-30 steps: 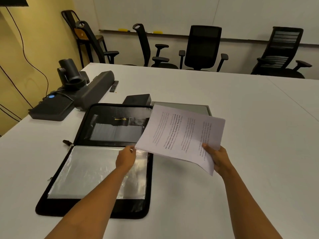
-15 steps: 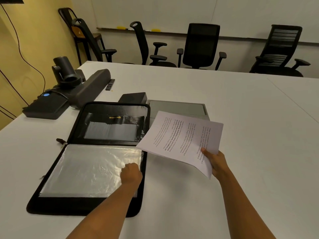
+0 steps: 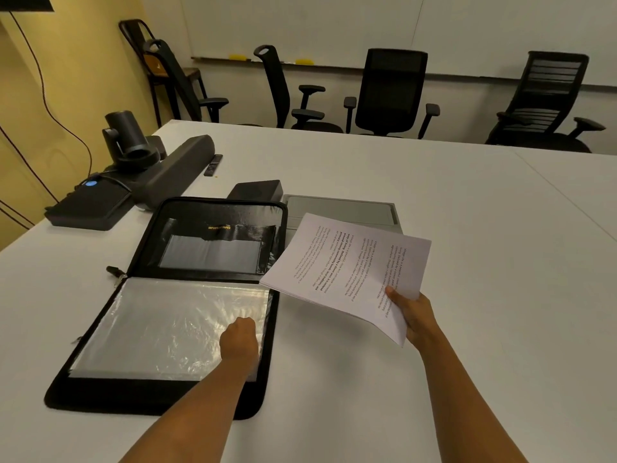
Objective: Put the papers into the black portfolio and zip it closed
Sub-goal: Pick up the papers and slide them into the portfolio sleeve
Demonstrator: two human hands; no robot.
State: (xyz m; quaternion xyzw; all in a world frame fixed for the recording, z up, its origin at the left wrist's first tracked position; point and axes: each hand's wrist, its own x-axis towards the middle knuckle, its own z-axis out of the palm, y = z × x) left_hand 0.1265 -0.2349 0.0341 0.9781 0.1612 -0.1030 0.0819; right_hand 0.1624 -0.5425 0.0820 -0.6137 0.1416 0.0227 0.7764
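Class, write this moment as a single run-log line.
left hand: on clear sleeve | right hand: holding papers | portfolio: open, unzipped | papers: not inserted

Yellow wall (image 3: 66, 78) left; whiteboard (image 3: 300, 25) behind black office chairs (image 3: 390, 91).

The big white table (image 3: 467, 212) holds the open black portfolio (image 3: 160, 392), a gray tablet (image 3: 340, 210), and a camera (image 3: 128, 138) near its left edge.

Both forearms bare up to frame edge, sleeves out of view. Left hand (image 3: 238, 340) and right hand (image 3: 415, 317) bare: no gloves, rings, watch or bands visible.
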